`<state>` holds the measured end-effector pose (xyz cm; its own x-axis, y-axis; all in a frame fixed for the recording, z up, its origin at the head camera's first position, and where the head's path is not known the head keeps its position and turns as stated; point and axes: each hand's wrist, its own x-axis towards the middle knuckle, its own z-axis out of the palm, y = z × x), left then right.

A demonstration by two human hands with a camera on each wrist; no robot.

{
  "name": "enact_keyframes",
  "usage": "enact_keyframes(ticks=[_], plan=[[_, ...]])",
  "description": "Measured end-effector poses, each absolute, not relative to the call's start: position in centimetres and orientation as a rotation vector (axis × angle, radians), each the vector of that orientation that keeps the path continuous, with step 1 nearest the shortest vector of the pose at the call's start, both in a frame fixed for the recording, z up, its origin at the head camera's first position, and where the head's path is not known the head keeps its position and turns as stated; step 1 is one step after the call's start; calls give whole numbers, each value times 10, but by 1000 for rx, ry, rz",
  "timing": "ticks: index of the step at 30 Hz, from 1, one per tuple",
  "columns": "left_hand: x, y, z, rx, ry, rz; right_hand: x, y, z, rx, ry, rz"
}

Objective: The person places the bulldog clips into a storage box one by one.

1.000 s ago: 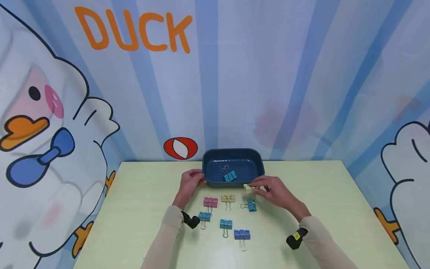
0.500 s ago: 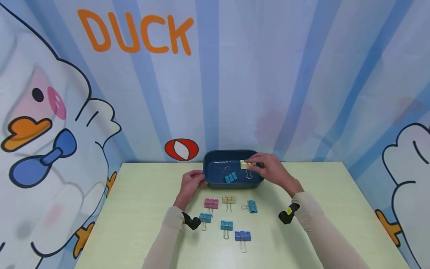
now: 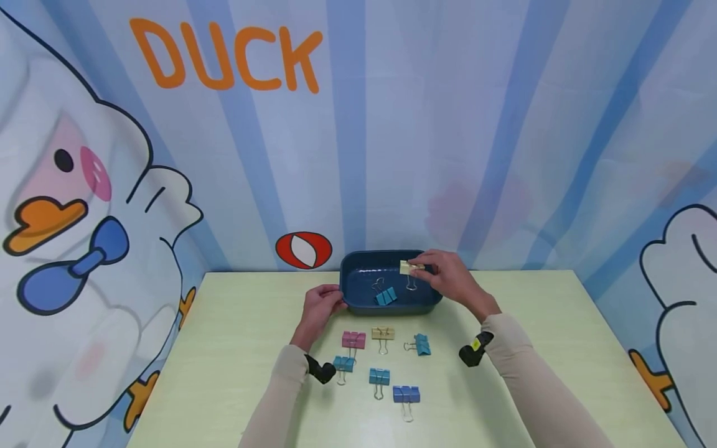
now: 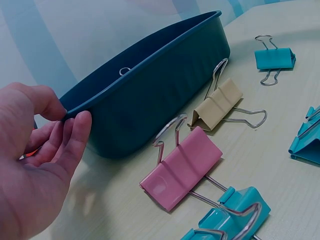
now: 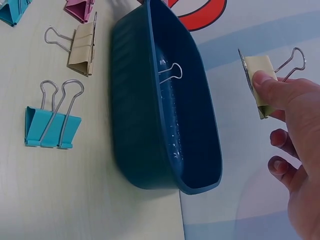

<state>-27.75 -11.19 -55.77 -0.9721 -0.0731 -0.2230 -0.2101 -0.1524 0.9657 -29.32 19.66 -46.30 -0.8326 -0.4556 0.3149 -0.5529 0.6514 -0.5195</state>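
A yellow binder clip [image 5: 261, 82] is pinched between the thumb and fingers of my right hand [image 3: 450, 277], held above the right part of the dark blue tray [image 3: 364, 309]. One blue-teal binder clip [image 3: 386, 295] lies inside the tray, its wire handles toward the back. My left hand [image 4: 40, 145] grips the tray's left end at the rim, thumb and fingers curled at the corner. In front of the tray lie a pink binder clip [image 4: 182, 167] and a second yellow binder clip [image 4: 217, 104]. A teal binder clip [image 5: 52, 127] lies right of them.
Nearer the front edge are two more teal binder clips, a left clip [image 3: 343, 364] by the pink one and a middle clip [image 3: 379, 376], plus a blue binder clip [image 3: 406, 394]. The pale table [image 3: 504, 323] meets a printed duck curtain [image 3: 392, 124] behind the tray.
My right hand has lifted the yellow binder clip from the tray's front right edge, moving it back and up over the tray. My left hand stays at the tray's left end.
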Motion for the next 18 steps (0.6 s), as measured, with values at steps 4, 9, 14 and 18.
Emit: enact_keyframes(ticks=[4, 9, 14, 18], plan=[[-277, -112, -558, -330, 1983, 2292, -292, 199, -464, 816, -2701, 917], [-277, -111, -557, -339, 1994, 2281, -289, 204, -466, 786, -2737, 930], [-277, -111, -555, -350, 2007, 2270, -281, 211, -468, 784, -2748, 943], [-278, -110, -557, -356, 2004, 2271, -273, 216, -471, 797, -2736, 950]])
